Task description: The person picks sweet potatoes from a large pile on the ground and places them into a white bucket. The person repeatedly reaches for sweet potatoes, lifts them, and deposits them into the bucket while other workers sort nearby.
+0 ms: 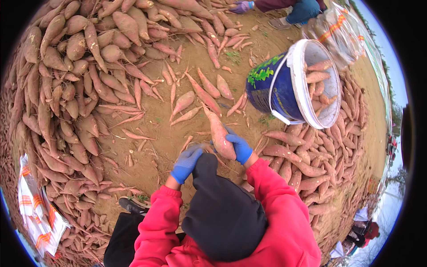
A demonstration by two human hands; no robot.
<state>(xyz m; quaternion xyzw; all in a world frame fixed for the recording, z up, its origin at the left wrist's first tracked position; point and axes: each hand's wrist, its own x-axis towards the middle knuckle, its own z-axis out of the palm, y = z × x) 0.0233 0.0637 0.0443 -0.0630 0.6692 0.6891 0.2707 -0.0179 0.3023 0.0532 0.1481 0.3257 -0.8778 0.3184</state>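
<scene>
My right hand [238, 147], in a blue knitted glove, is closed around the lower part of a large reddish sweet potato [219, 135], whose thin tip points away from me. Beside it on the left is my left hand [188, 162], gloved alike; its fingertips are blurred and partly behind a dark fabric shape, so what they hold is hidden. Several loose sweet potatoes [204, 94] lie on the soil just beyond both hands. A blue bucket [274, 87] with a white rim leans at the upper right, with some sweet potatoes [318, 77] inside.
A high heap of sweet potatoes [76, 46] rises on the left, and another pile [313, 163] lies at the right under the bucket. White woven sacks [36, 210] lie at lower left, more [340, 36] at upper right. A co-worker's gloved hand [242, 7] shows at the top.
</scene>
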